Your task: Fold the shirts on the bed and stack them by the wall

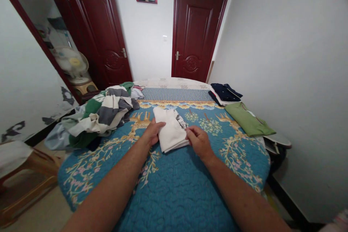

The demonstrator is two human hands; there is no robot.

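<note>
My forearms (116, 177) cross the desk (174, 195); my left grip (154, 132) and right grip (199, 140) pinch the folded white garment (172, 130) between them. Folded clothes (247, 119) lie right, a rumpled heap (108, 112) left.

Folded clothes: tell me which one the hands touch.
The white garment with the black print; the green garment and navy-topped stack lie apart, farther right.

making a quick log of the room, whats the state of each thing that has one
White garment, folded, held by left hand and right hand
Clothes pile, crumpled
Green garment, folded
Garment stack, folded, navy on top
Blue cover, spread out
Left door, open
Right door, shut
Fan, cannot tell if running
</note>
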